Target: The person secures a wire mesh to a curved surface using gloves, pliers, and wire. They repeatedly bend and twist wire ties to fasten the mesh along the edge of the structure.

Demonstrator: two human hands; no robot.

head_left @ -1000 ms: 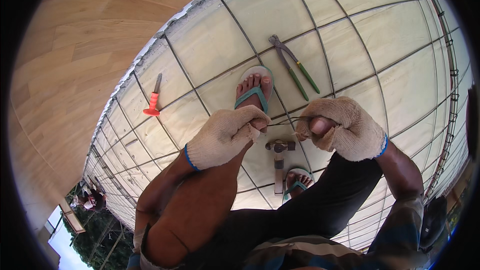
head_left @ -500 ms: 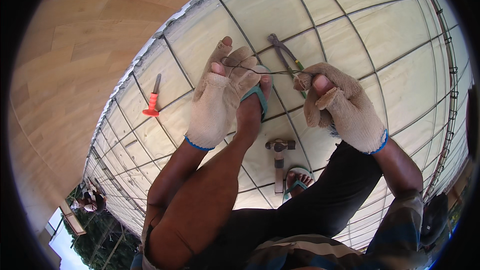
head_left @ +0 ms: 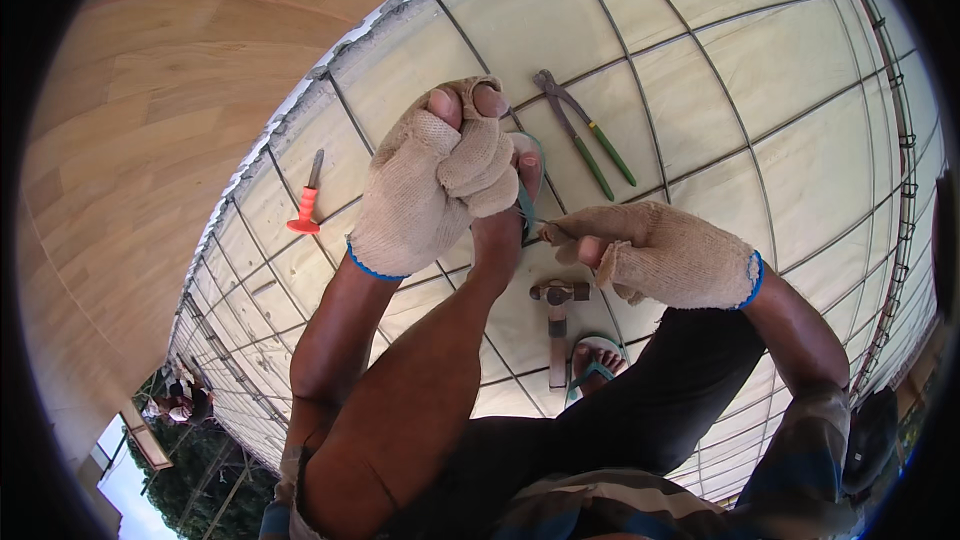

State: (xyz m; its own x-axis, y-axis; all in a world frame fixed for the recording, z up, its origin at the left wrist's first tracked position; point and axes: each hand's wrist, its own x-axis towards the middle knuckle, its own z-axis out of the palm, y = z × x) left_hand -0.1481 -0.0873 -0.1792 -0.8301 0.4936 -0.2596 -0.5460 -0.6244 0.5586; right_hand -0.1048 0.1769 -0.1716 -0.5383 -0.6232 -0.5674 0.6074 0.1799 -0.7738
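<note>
My left hand (head_left: 425, 175), in a knitted cream glove with bare fingertips, is curled into a fist above my foot. Its thumb presses by the forefinger, and the wire inside is mostly hidden. My right hand (head_left: 665, 255), gloved the same way, pinches thin dark wire (head_left: 544, 232) that shows faintly between the hands. Beyond them, green-handled pincers (head_left: 585, 135) lie on the pale sheeting (head_left: 480, 370) with their handles spread. A hammer (head_left: 558, 325) lies nearer to me, beside my sandalled foot.
A grid of steel bars (head_left: 700, 30) runs over the sheeting. To the left lies a chisel (head_left: 306, 202) with an orange-red grip. Past the sheeting's ragged edge stretches a surface of wooden panels (head_left: 180, 110). Another person (head_left: 182, 402) is far off at lower left.
My left hand has closed from half-spread fingers into a fist. The right hand has come down and slightly toward me, uncovering the pincers' handles. Less wire shows between the hands.
</note>
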